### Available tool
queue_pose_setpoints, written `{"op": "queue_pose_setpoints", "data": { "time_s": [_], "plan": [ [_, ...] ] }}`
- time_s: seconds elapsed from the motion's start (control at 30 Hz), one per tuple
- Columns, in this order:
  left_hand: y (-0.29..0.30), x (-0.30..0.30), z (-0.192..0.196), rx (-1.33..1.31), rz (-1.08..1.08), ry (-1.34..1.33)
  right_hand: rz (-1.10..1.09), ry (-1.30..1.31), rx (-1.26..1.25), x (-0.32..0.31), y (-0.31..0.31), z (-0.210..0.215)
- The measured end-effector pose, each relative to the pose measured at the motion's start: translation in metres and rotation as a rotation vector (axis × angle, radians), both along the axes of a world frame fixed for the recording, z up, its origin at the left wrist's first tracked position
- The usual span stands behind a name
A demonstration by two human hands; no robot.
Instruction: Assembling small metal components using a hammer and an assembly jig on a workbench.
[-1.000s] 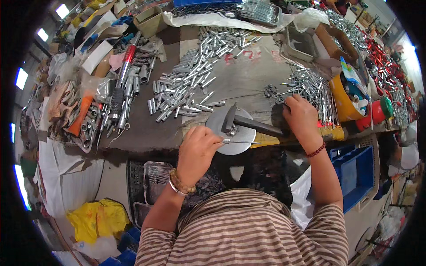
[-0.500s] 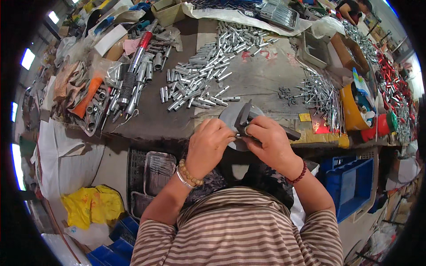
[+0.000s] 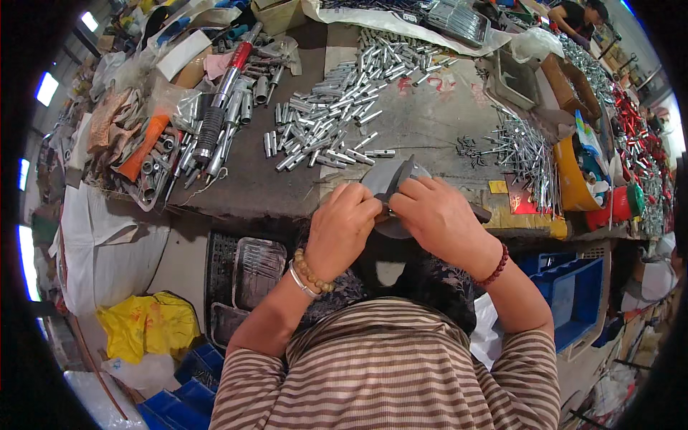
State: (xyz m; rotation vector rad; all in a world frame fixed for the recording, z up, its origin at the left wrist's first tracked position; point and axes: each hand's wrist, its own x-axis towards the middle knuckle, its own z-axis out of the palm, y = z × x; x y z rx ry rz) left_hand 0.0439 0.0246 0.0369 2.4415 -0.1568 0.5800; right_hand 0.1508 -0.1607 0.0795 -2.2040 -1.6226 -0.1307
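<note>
My left hand point(image 3: 347, 223) and my right hand point(image 3: 438, 218) meet fingertip to fingertip at the table's near edge, both closed in a pinch. What they pinch is small and hidden by the fingers. Just beneath them is a round grey metal disc point(image 3: 393, 228). A dark, hammer-like tool lies across the disc, with its pointed head point(image 3: 403, 172) above my fingertips. The tool's dark bar point(image 3: 481, 212) sticks out past my right hand. Beyond the disc a heap of short silver metal tubes point(image 3: 337, 118) spreads over the table.
Thin metal rods point(image 3: 527, 154) and small dark pieces point(image 3: 469, 149) lie at the right, near a yellow container point(image 3: 570, 172). Tools and sockets crowd a tray point(image 3: 147, 197) on the left. Blue crates point(image 3: 573, 301) stand below at right. Another person point(image 3: 579, 20) is far right.
A small silvery piece showed between my fingertips before; now fingers cover it. My right hand has shifted slightly up over the tool, and the whole view has moved a little.
</note>
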Motion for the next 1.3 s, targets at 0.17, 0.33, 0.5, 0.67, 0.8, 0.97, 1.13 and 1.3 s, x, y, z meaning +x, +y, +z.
{"op": "queue_pose_setpoints", "data": {
  "time_s": [0.17,0.33,0.5,0.67,0.8,0.97,1.13,1.3],
  "plan": [
    [-0.001,0.000,-0.003,-0.031,0.008,0.023,-0.182,-0.027,0.089,-0.006,-0.017,-0.005],
    [-0.001,0.001,-0.001,-0.048,0.007,0.018,-0.381,-0.016,0.068,0.005,-0.045,-0.020],
    [0.000,0.002,-0.002,-0.066,0.010,0.039,-0.416,0.174,0.183,-0.019,-0.053,-0.009],
    [0.002,0.002,-0.003,-0.068,-0.008,0.032,-0.398,0.123,0.374,-0.039,-0.058,0.000],
    [-0.001,0.001,0.001,-0.076,0.009,0.037,-0.351,0.020,0.141,-0.043,-0.062,0.000],
    [-0.002,0.001,-0.005,-0.128,0.020,0.032,-0.373,0.025,0.545,-0.048,-0.054,-0.001],
    [-0.001,0.000,-0.002,-0.093,0.013,0.032,-0.378,0.008,0.123,-0.050,-0.059,-0.001],
    [0.000,-0.001,-0.001,-0.099,0.018,0.065,-0.396,0.152,0.240,-0.045,-0.056,0.003]
  ]
}}
